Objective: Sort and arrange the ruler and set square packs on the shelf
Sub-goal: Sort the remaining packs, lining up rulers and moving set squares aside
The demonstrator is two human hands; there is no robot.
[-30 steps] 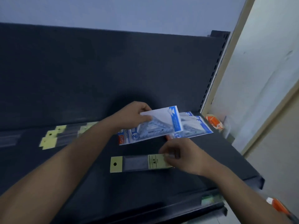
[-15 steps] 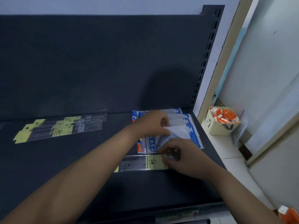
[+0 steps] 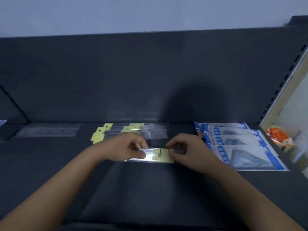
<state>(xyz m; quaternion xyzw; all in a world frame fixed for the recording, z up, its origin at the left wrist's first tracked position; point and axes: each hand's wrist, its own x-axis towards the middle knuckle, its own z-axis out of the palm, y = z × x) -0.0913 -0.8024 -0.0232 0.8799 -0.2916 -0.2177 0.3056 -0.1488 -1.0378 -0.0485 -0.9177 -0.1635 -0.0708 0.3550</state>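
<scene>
Two bare forearms reach in from the near edge over the dark shelf (image 3: 150, 189). Both hands meet at its middle on one ruler pack (image 3: 156, 155), a clear sleeve with a yellow card. The left hand (image 3: 126, 147) pinches the pack's left part between thumb and curled fingers, and the right hand (image 3: 188, 150) pinches its right end the same way. The pack lies crosswise, low over the shelf; whether it touches the surface cannot be told. Just behind the left hand is a loose pile of ruler packs (image 3: 116, 130), about three by their yellow tabs, though blur hides the exact count. Right of the hands, four set square packs (image 3: 246, 154) lie fanned and overlapping, blue-edged. At far left one clear pack (image 3: 48, 130) lies flat against the back panel (image 3: 133, 72). Beyond the shelf's right end sits one orange box (image 3: 278, 136).
</scene>
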